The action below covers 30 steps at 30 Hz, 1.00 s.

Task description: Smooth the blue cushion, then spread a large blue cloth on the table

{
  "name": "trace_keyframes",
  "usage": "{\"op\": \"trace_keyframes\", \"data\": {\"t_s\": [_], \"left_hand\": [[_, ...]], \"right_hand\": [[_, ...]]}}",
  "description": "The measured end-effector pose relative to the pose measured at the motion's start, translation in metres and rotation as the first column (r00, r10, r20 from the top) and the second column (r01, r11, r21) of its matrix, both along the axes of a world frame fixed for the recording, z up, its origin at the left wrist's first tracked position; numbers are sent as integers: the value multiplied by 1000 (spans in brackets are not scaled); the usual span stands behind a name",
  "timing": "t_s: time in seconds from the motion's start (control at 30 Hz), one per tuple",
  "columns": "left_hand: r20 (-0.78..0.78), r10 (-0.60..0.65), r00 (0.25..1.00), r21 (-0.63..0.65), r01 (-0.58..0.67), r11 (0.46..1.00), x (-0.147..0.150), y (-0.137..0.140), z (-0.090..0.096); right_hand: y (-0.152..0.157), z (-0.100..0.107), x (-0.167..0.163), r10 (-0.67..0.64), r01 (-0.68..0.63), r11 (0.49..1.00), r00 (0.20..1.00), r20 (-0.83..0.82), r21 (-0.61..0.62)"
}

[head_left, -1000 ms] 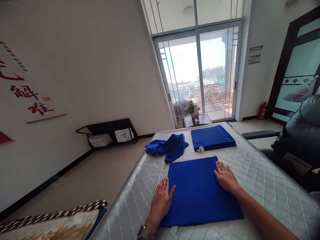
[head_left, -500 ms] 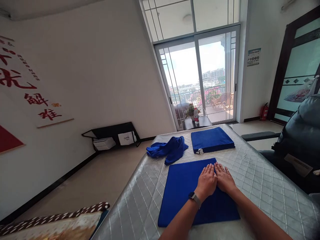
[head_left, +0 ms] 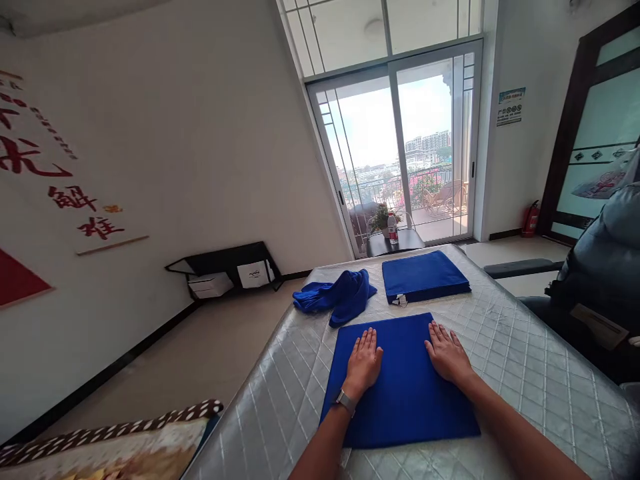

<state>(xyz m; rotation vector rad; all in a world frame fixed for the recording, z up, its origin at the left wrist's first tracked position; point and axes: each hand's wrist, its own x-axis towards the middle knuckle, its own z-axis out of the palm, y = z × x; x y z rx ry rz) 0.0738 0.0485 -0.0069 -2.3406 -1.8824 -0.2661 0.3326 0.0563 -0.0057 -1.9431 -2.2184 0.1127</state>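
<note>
A blue cloth [head_left: 405,380], folded to a flat rectangle, lies on the silver quilted mattress [head_left: 270,407]. My left hand [head_left: 364,363], with a watch on its wrist, rests flat on the cloth's left part, fingers stretched out. Flat at the cloth's right edge lies my right hand [head_left: 449,353], thumb apart from the fingers. Neither hand grips anything. Beyond my hands sits a neat stack of folded blue cloths [head_left: 425,275] with a white tag at its front corner. Left of that stack is a crumpled blue cloth [head_left: 343,297].
A small dark table [head_left: 400,243] with a bottle [head_left: 393,229] and a potted plant [head_left: 383,219] stands past the mattress's far end, before a sliding glass door. A dark armchair [head_left: 605,267] is at the right. A black rack [head_left: 227,270] holding white boxes stands by the left wall.
My left hand has slid left across the flat cloth, away from my right hand. The right hand stays at the cloth's right edge. The stack and the crumpled cloth have not moved.
</note>
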Motion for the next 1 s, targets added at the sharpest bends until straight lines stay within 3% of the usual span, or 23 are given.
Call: {"op": "trace_keyframes", "data": {"t_s": [0.13,0.23,0.57,0.8,1.0], "left_hand": [[8,118,993,42,-118,992,-56,-6,-7],[25,154,988,57,-155,986,-73,-10,-11],[56,150,987,71,-154,985,-74,-9,-13],[68,155,986,56,-159,986,-74,-11,-10],[75,152,986,55,-156,986,-75,-10,-10]], "right_hand": [[0,0,-1,-8,8,1000,1000,11,4],[0,-1,-1,-6,6,1000,1000,18,7],[2,5,-4,-15,16,1000,998,57,-15],[27,21,-12,45,-46,999,996,78,10],[43,7,-13,11,-12,1000,999,36,22]]}}
